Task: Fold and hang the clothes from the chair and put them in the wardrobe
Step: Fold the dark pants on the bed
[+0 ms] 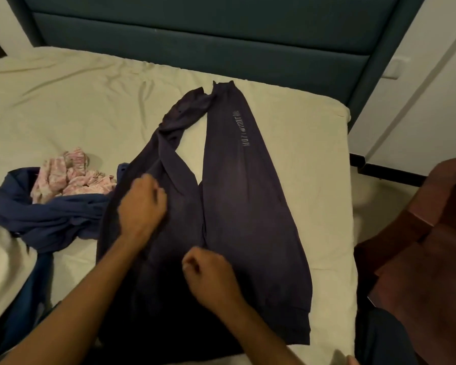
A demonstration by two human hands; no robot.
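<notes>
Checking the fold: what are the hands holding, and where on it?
Both grip the dark trousers: left hand pinches the left leg's upper part, right hand the crotch area.

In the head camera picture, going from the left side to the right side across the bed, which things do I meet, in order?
Crumpled blue garment → crumpled pink patterned cloth → dark purple trousers laid flat → reddish-brown wooden chair.

three garments (237,206), two hands (142,204), one chair (419,246)
</notes>
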